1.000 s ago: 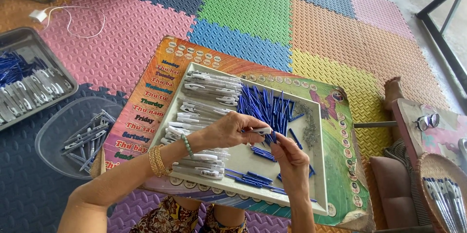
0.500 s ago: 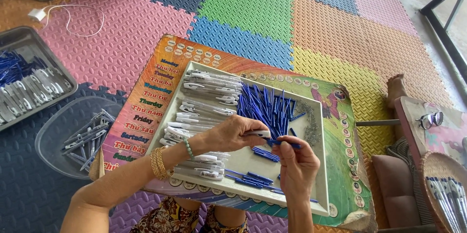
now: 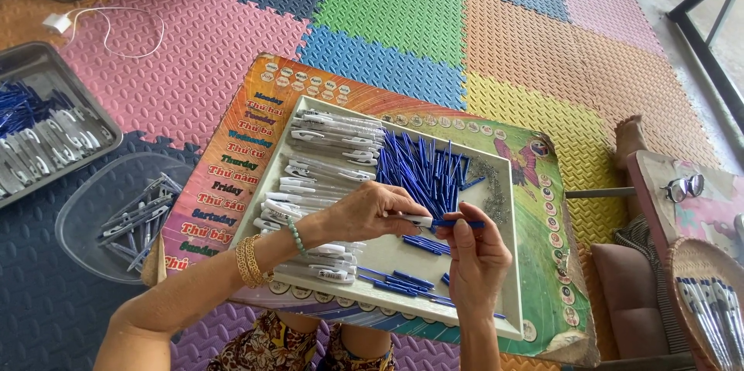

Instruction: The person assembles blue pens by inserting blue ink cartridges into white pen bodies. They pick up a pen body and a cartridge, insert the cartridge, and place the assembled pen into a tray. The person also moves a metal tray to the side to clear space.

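The tray point(image 3: 508, 262) sits on my lap board, white barrels point(image 3: 329, 146) along its left edge, blue parts point(image 3: 422, 166) mid-top, both within reach. My left hand point(image 3: 364, 212) pinches a barrel point(image 3: 415, 220); my right hand point(image 3: 477, 259) pinches the blue part point(image 3: 461, 224) meeting it, above the tray's middle.

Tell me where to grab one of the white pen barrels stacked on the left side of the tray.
Grip a white pen barrel across its middle, coming from above. The barrels lie flat, packed side by side lengthwise, so only their tops are free. The top rows are probably easiest, clear of the left hand.
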